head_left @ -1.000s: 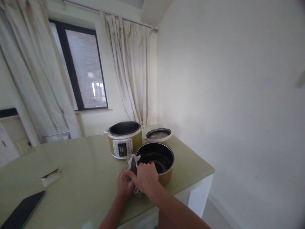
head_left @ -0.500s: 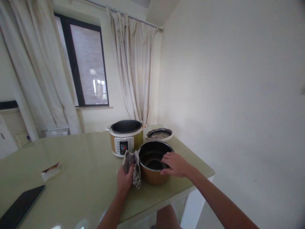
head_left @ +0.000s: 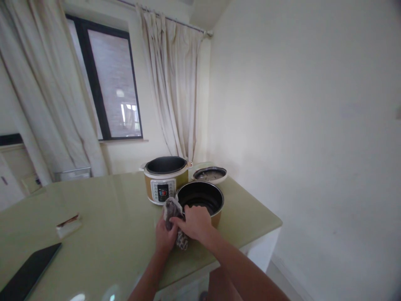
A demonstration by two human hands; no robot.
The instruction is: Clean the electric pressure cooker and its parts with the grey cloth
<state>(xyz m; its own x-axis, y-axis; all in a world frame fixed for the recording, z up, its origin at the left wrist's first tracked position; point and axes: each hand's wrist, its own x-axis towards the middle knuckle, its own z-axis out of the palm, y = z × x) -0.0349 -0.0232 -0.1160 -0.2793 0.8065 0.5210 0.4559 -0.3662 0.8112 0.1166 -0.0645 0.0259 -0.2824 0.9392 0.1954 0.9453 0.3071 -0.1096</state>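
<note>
My left hand (head_left: 165,234) is closed on a bunched grey-and-white patterned cloth (head_left: 171,209), held against the left near side of a round inner pot (head_left: 216,217). The pot has a dark inside, a shiny rim and a copper-brown outside. My right hand (head_left: 198,221) lies over the pot's near rim, its fingers bent inward and their tips hidden. Its thumb reaches across to the cloth. Directly behind stands a gold and white electric cooker (head_left: 149,190) with its top uncovered. The cooker's lid (head_left: 216,180) rests upside down at the right.
A pale green table (head_left: 109,246) supports everything, its right edge beyond the pot. On the left lie a dark tablet-like slab (head_left: 33,269) and a small white packet (head_left: 69,225). Walls, curtains and a window surround the far side.
My right hand has swept left along the rim from the pot's right side to near the cloth. The pot has shifted slightly left. My left hand still holds the cloth.
</note>
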